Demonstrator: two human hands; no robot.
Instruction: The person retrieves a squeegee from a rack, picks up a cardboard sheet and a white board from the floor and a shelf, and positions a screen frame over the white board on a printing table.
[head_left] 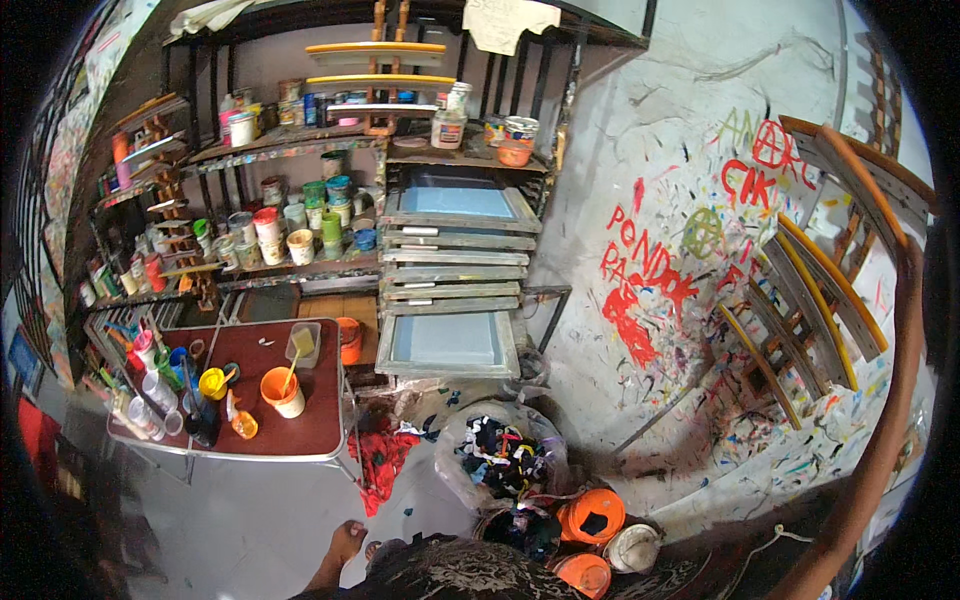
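Note:
My left hand (pixel 347 539) hangs low near the bottom edge, over the grey floor. Its fingers look loosely curled, and nothing shows in them. On the far right my right arm reaches up along the edge of view. My right hand (pixel 908 258) meets the end of a wooden squeegee (pixel 862 180) by the wall rack; its fingers cannot be made out, nor whether they grip. Several more squeegees with yellow blades, among them one squeegee (pixel 818 300), hang on that rack below it.
A red-topped folding table (pixel 320 405) at left carries cups, bottles and an orange paint tub (pixel 283 392). Framed screens (pixel 447 343) are stacked in a rack behind. A bag of rags (pixel 500 455) and orange buckets (pixel 592 515) stand near me. Paint jars fill a shelf (pixel 335 262).

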